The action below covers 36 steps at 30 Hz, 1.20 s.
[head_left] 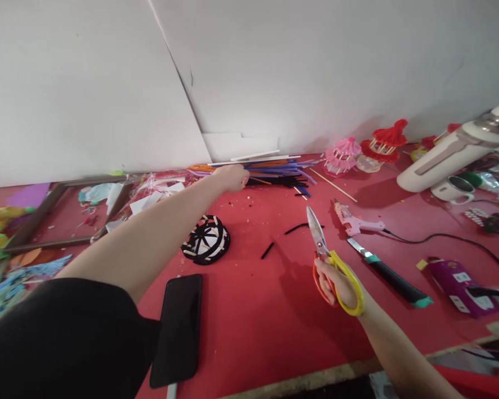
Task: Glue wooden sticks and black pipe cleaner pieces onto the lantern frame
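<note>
My left hand reaches across to the back of the table, over a bundle of fuzzy pipe cleaners in orange, purple, blue and black. Its fingers are curled closed at the bundle, and what they pinch is hidden. My right hand grips scissors by their red and yellow handles, blades together and pointing away from me. Two short black pipe cleaner pieces lie left of the blades, the nearer piece being the shorter. Under my left forearm sits a round black frame with pale sticks.
A phone lies at the front. To the right are a pink glue gun, a cutter knife, a purple power strip, a leaning thermos and a mug. Pink and red carousel-like crafts stand behind.
</note>
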{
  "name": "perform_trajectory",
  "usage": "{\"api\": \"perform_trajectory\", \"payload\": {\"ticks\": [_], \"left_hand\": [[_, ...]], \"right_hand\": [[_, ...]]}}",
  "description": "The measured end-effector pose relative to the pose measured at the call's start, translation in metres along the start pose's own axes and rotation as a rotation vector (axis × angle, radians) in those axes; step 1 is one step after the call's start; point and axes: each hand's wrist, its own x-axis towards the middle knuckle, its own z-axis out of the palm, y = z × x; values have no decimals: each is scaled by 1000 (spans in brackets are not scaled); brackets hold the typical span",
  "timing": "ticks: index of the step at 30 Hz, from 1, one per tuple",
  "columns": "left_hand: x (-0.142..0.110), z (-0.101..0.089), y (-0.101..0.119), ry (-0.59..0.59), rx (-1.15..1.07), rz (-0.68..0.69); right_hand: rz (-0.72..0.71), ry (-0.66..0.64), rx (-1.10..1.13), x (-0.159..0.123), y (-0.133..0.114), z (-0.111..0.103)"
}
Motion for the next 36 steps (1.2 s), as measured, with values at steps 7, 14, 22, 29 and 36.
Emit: {"api": "perform_trajectory", "payload": {"ticks": [7,14,22,29,36], "left_hand": [[-36,-19,-15,92,-347,-19],[-154,22,-38,428,-1009,-288],[-212,97,1,304,-1532,-447],[-228,101,40,411,-1568,-488],[-231,76,30,346,-1152,-423]], "right_hand": [[33,46,-105,0,6,-2],[-42,279,-927,-31,1,-35],[-235,228,-1214,-43,26,-74],[-616,174,-1039,-26,-55,-21],[-680,-178,-681,35,-101,49]]}}
